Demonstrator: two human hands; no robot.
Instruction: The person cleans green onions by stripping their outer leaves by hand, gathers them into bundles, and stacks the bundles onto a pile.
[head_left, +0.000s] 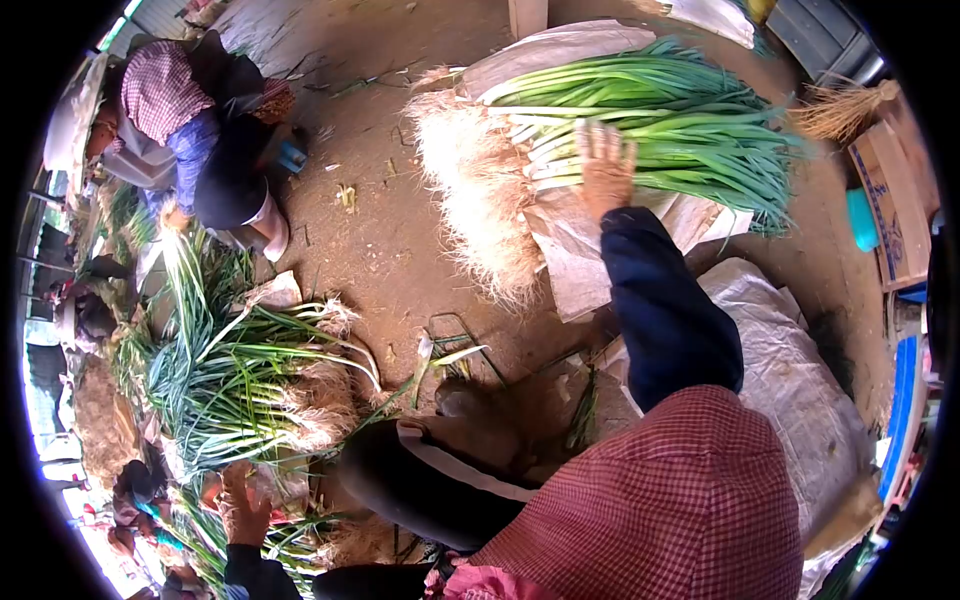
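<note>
A large bundle of spring onions lies on pale sacking, roots to the left and green leaves to the right. My right hand rests flat on its white stems, fingers spread, gripping nothing. At the lower left, my left hand is beside a looser pile of spring onions, its fingers bent but apart. I see no stalk held in it. Tangled pale roots stick out at the right side of that pile.
Another person bends over onions at the upper left. More people sit along the left edge. A white sack lies to my right, with a cardboard box and straw broom beyond. Leaf scraps dot the dirt floor.
</note>
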